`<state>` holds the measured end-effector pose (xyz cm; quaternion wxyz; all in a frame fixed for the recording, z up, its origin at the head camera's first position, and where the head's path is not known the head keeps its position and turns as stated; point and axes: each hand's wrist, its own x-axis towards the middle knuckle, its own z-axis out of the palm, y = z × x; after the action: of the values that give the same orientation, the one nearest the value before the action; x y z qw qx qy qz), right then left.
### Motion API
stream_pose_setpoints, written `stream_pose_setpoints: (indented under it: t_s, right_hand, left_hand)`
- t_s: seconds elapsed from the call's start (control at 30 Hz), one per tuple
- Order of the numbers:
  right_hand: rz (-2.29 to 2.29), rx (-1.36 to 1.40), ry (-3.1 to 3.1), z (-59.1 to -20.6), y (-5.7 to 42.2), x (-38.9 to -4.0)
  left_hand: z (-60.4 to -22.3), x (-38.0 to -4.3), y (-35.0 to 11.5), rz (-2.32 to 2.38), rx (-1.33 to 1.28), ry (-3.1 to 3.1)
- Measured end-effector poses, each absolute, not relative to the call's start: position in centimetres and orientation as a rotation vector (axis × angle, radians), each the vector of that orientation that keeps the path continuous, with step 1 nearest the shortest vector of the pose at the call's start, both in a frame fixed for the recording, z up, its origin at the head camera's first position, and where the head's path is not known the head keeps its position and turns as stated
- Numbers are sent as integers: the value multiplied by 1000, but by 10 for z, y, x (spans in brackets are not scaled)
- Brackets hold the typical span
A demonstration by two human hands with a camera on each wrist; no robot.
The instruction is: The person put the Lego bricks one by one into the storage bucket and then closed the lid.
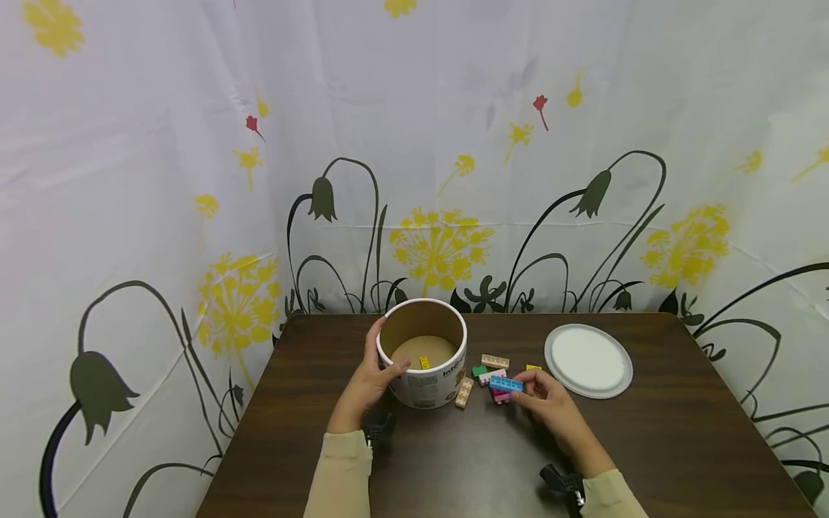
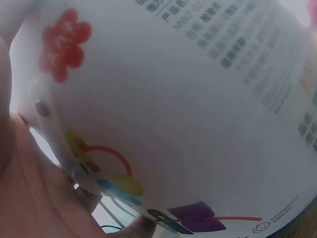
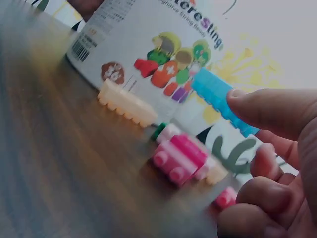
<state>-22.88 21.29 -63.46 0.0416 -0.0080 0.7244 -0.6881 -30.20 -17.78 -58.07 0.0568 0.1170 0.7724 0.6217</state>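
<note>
Seen from the head view, with 12 o'clock pointing away from the person, the left hand [image 1: 363,385] grips the white tub [image 1: 424,392] at its 8 o'clock side, the thumb hooked over the rim and the other fingers against the outer wall. The tub stands upright on the dark table [image 1: 466,460], with 1 yellow brick [image 1: 424,362] lying on its floor. At about 4 o'clock from the tub, the right hand [image 1: 549,400] pinches the blue brick [image 1: 506,384] between thumb and index finger, the remaining fingers curled; the right wrist view shows that brick held clear of the table. Around it lie loose bricks: a magenta brick [image 1: 501,397] at 6 o'clock, a pale pink brick [image 1: 491,376] and a green brick [image 1: 478,371] at 10, and a tan brick [image 1: 495,361] at 11. A second tan brick [image 1: 464,393] lies near the tub's 4 o'clock side. The round white lid [image 1: 589,360] rests well apart from the tub, at 3 o'clock.
</note>
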Motion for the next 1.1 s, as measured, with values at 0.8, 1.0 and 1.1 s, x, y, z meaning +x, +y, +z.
stream_pose_setpoints:
  t_s: [0.8,1.0,1.1]
  right_hand:
    - [-2424,-304,1902,-521,133,-302]
    - [-2437,-414,1787,-499,92,-333]
    - [-2391,-519,1708,-495,77,-347]
  left_hand:
    - [-585,-299,-179,1917,326,2323]
    - [-585,-301,-178,1930,363,2307]
    - [-584,-304,-174,1940,384,2304]
